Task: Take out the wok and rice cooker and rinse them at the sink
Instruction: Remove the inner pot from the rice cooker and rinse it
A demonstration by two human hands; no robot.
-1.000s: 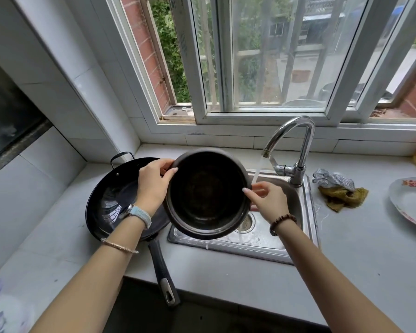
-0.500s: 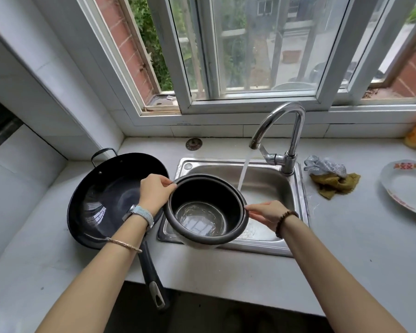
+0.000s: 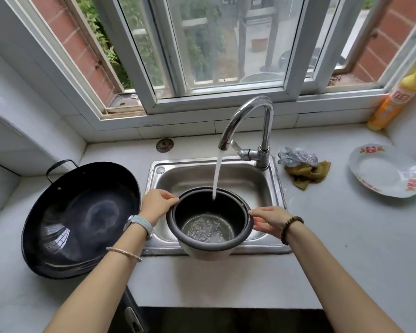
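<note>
- The rice cooker inner pot was held upright over the front half of the steel sink, so that the water stream from the faucet fell inside its far wall and pooled shallowly at the bottom.
- The left hand gripped the pot's left rim, fingers curled over the lip; the right hand pinched the right rim opposite. That two-sided hold likely kept the pot level as it gained weight.
- The pot's near side overhung the sink's front edge, so a tilt toward the person would probably spill onto the countertop.
- The wok rested on the counter just left of the sink, near the left wrist, its rim close to the basin; it seemed parked there to wait its turn.
- Open room lay behind the pot in the basin, and on the right counter before the cloths and plate.
</note>
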